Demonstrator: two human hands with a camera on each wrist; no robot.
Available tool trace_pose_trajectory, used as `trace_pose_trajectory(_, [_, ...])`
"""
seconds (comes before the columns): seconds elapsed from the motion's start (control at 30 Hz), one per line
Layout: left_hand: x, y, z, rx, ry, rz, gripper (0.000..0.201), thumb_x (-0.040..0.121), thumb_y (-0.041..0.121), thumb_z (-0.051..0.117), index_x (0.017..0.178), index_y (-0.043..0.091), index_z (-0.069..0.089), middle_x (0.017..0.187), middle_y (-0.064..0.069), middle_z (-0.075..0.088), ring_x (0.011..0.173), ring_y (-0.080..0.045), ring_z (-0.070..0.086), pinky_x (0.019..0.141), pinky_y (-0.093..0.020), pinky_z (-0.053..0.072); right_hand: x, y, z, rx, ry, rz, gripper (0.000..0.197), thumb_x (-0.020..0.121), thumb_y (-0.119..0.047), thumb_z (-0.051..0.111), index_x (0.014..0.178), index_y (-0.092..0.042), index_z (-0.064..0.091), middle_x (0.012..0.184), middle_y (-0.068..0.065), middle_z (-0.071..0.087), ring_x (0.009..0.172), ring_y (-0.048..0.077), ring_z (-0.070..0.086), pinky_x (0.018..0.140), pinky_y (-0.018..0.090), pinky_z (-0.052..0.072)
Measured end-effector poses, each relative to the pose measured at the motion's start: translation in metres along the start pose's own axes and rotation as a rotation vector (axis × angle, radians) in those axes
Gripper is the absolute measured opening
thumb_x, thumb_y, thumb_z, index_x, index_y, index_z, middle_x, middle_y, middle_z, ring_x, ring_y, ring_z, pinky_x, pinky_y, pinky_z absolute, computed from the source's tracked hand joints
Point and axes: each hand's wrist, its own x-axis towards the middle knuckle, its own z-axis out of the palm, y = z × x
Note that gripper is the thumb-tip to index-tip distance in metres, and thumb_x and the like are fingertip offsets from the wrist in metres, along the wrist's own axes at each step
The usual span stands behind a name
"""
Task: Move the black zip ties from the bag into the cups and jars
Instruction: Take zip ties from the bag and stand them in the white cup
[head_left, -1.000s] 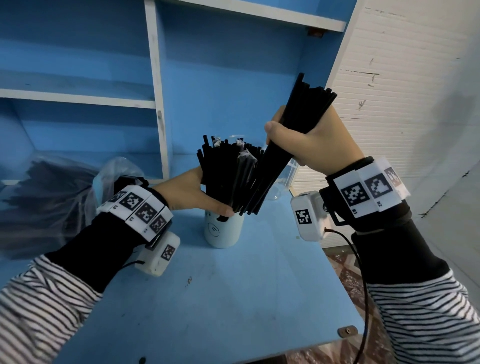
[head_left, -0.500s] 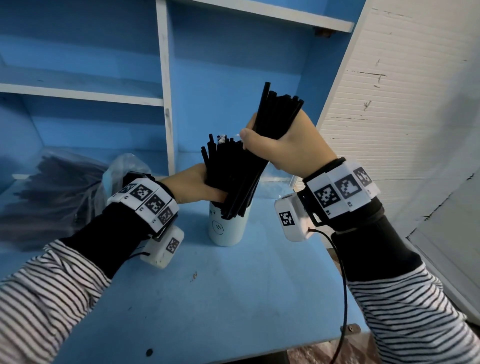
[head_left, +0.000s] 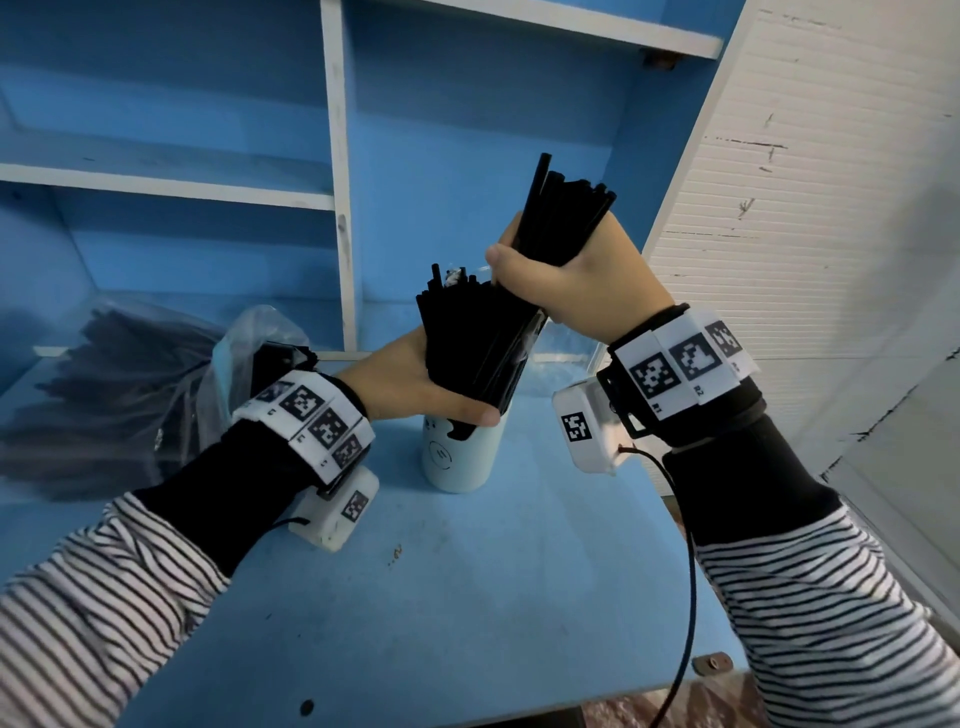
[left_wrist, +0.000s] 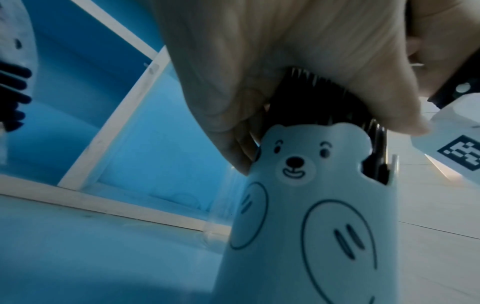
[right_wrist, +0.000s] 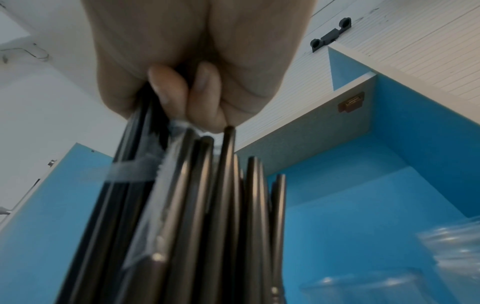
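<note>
zip ties (head_left: 483, 338) black | cup (head_left: 457, 457) pale blue, bear print | sleeves (head_left: 831, 613) striped black-white

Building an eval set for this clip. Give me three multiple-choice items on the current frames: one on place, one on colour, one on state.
1. Where does the pale bear-print cup stand?
A. on the blue tabletop
B. on a shelf
C. on the floor

2. What colour are the zip ties in the right hand?
A. white
B. black
C. red

3. What is the left hand doing?
A. lying flat on the table
B. reaching into the bag
C. holding the ties that stick out of the cup

Key: 1 A, the cup's base sits on the tabletop; 2 B, the bundle is black; 3 C, thumb and fingers wrap the ties above the rim.
</note>
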Motion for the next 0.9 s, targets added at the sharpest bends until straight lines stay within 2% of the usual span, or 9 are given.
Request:
trace_pose_trajectory(0.17, [0.003, -0.003, 0.005, 0.033, 0.105, -0.023, 0.055, 0.059, 0.033, 0.089, 0.105, 0.042, 0.060, 0.099, 0.022, 0.069, 0.095, 0.012, 0.061, 0.078, -0.012, 0.047, 0.002, 0.006, 0.002, -0.016, 0.008, -0.011, 0.012, 0.086, -0.012, 0.065, 0.076, -0.007, 0.064, 0.072, 0.000, 0.064, 0.068, 0.006, 0.061, 0.067, 0.016, 0.049])
trace_pose_trajectory(0.3, [0.004, -0.005, 0.006, 0.030, 0.115, -0.025, 0.062, 0.051, 0.039, 0.090, 0.107, 0.037, 0.063, 0.103, 0.017, 0.071, 0.101, 0.004, 0.063, 0.090, -0.024, 0.050, 0.000, 0.006, 0.003, -0.027, -0.012, -0.016, 0.012, 0.087, -0.011, 0.064, 0.075, -0.008, 0.063, 0.070, -0.003, 0.062, 0.067, 0.004, 0.060, 0.066, 0.015, 0.048])
trace_pose_trajectory(0.4, [0.002, -0.007, 0.006, 0.035, 0.076, -0.017, 0.058, 0.053, 0.034, 0.089, 0.105, 0.037, 0.062, 0.099, 0.020, 0.071, 0.099, 0.006, 0.062, 0.086, -0.021, 0.049, -0.001, 0.007, 0.008, -0.049, -0.047, 0.008, 0.012, 0.087, -0.012, 0.063, 0.075, -0.010, 0.062, 0.068, -0.006, 0.061, 0.067, 0.005, 0.060, 0.065, 0.017, 0.049])
trace_pose_trajectory(0.57, [0.001, -0.014, -0.001, 0.058, 0.008, -0.056, 0.091, 0.046, 0.048, 0.091, 0.126, 0.037, 0.048, 0.119, 0.020, 0.061, 0.114, 0.004, 0.055, 0.095, -0.025, 0.046, 0.000, 0.013, 0.013, -0.095, -0.104, 0.017, 0.015, 0.086, -0.023, 0.064, 0.075, -0.012, 0.063, 0.073, 0.001, 0.063, 0.072, 0.016, 0.062, 0.071, 0.032, 0.054])
trace_pose_trajectory(0.63, [0.000, -0.015, -0.002, 0.035, 0.001, -0.061, 0.093, 0.047, 0.048, 0.090, 0.128, 0.036, 0.047, 0.122, 0.019, 0.060, 0.116, 0.004, 0.055, 0.097, -0.025, 0.046, -0.003, 0.017, 0.023, -0.154, -0.075, 0.002, 0.009, 0.079, -0.041, 0.062, 0.076, -0.033, 0.060, 0.085, 0.006, 0.062, 0.085, 0.025, 0.058, 0.080, 0.045, 0.050])
trace_pose_trajectory(0.67, [0.000, -0.014, -0.001, 0.028, 0.010, -0.056, 0.091, 0.049, 0.047, 0.090, 0.128, 0.037, 0.046, 0.122, 0.019, 0.060, 0.115, 0.005, 0.055, 0.097, -0.024, 0.046, -0.004, 0.020, 0.026, -0.188, -0.042, -0.016, 0.007, 0.077, -0.050, 0.058, 0.079, -0.044, 0.054, 0.094, 0.005, 0.061, 0.093, 0.025, 0.054, 0.086, 0.045, 0.045])
trace_pose_trajectory(0.77, [-0.002, -0.012, 0.003, 0.022, 0.046, -0.052, 0.078, 0.060, 0.038, 0.088, 0.123, 0.045, 0.042, 0.119, 0.023, 0.059, 0.112, 0.010, 0.053, 0.090, -0.015, 0.044, -0.011, 0.026, 0.027, -0.299, -0.002, -0.032, 0.024, 0.077, -0.065, 0.054, 0.099, -0.066, 0.045, 0.115, -0.007, 0.046, 0.105, 0.014, 0.039, 0.096, 0.032, 0.029])
trace_pose_trajectory(0.83, [-0.002, -0.012, 0.006, 0.046, 0.066, -0.049, 0.073, 0.064, 0.035, 0.087, 0.118, 0.051, 0.041, 0.117, 0.025, 0.058, 0.109, 0.012, 0.053, 0.086, -0.011, 0.044, -0.015, 0.026, 0.024, -0.376, 0.007, -0.023, 0.045, 0.073, -0.071, 0.056, 0.115, -0.054, 0.052, 0.114, -0.012, 0.036, 0.109, 0.011, 0.035, 0.098, 0.031, 0.026])
trace_pose_trajectory(0.9, [-0.001, -0.013, 0.007, 0.066, 0.081, -0.041, 0.074, 0.064, 0.036, 0.088, 0.123, 0.047, 0.045, 0.116, 0.024, 0.059, 0.109, 0.010, 0.054, 0.085, -0.012, 0.045, -0.018, 0.022, 0.021, -0.386, 0.005, 0.007, 0.068, 0.064, -0.077, 0.058, 0.121, -0.039, 0.053, 0.115, -0.015, 0.042, 0.112, 0.011, 0.036, 0.101, 0.033, 0.028])
